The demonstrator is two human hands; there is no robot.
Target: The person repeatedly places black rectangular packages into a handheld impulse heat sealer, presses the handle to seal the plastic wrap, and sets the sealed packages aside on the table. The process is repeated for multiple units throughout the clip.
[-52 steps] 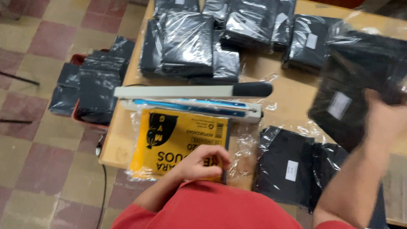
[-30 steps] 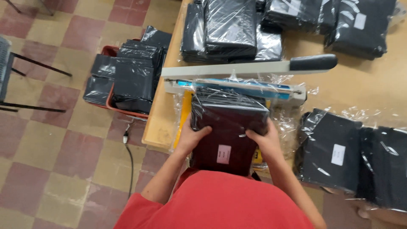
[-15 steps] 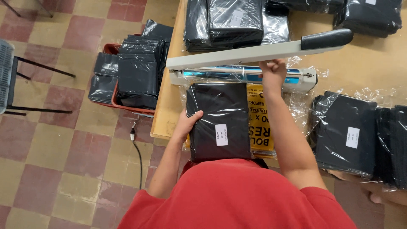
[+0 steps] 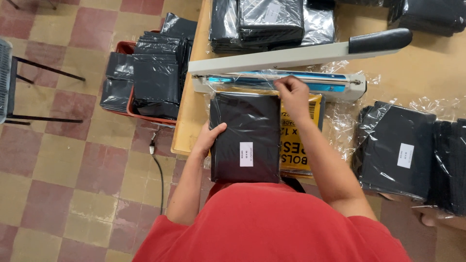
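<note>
A flat black packet in a clear plastic bag, with a small white label, lies on the wooden table in front of me. My left hand presses its left edge. My right hand pinches the bag's open top edge at the blue sealing bar of the heat sealer. The sealer's white arm with its black handle stands raised. A yellow printed bag lies under the packet.
More black packets in plastic lie to the right, and stacks sit behind the sealer. A red crate of black packets stands on the tiled floor at the left, by a cable and a chair.
I brought a black packet onto the yellow bag in front of the sealer. My right hand then left the packet's side and moved up to the bag's top edge at the sealing bar.
</note>
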